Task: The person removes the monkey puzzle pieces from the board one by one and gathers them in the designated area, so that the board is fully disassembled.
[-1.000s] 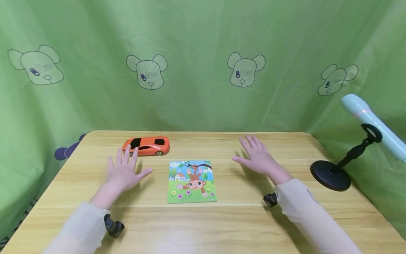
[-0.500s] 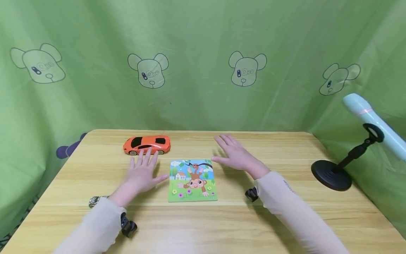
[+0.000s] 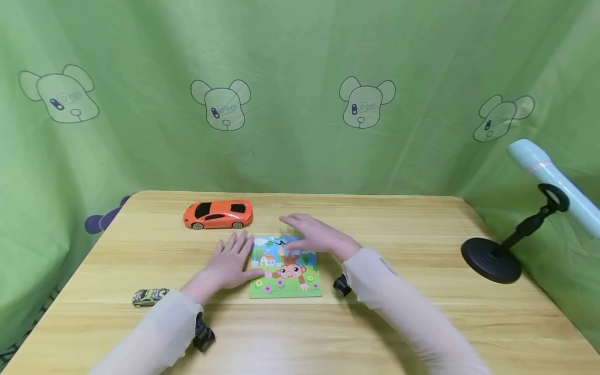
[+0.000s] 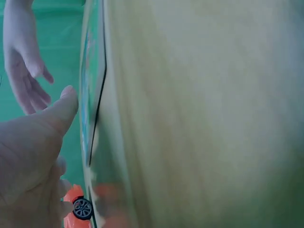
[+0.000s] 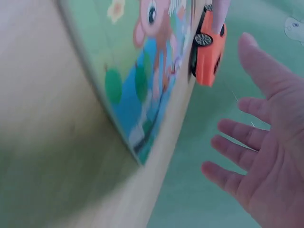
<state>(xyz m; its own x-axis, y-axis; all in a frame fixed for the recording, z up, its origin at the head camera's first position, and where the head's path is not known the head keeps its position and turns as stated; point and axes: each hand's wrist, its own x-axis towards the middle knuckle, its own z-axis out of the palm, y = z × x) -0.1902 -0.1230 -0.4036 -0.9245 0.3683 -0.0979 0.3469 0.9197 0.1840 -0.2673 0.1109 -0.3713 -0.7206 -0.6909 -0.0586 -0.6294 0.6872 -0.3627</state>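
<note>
A square picture puzzle board [image 3: 288, 289] with a cartoon monkey lies flat on the table in the head view. At its left edge is my left hand [image 3: 229, 265], fingers spread and thumb over the board's side. My right hand [image 3: 316, 237] hovers above the board's upper right part, hiding some of the picture. In the right wrist view, the fingers of that right hand [image 5: 266, 128] are extended and apart, holding nothing. The left wrist view shows the left thumb [image 4: 64, 109] beside the thin board [image 4: 92, 85], with a gap to the other hand.
An orange toy car [image 3: 217, 214] stands behind the board to the left. A small patterned toy car [image 3: 150, 297] sits left of my left forearm. On the right, a light blue microphone [image 3: 553, 182] rests in a black stand [image 3: 492, 260]. A green curtain [image 3: 295, 161] hangs behind the table.
Both hands have moved inward to the puzzle board, the left going right and the right going left. The small patterned car has come into view from behind the left arm.
</note>
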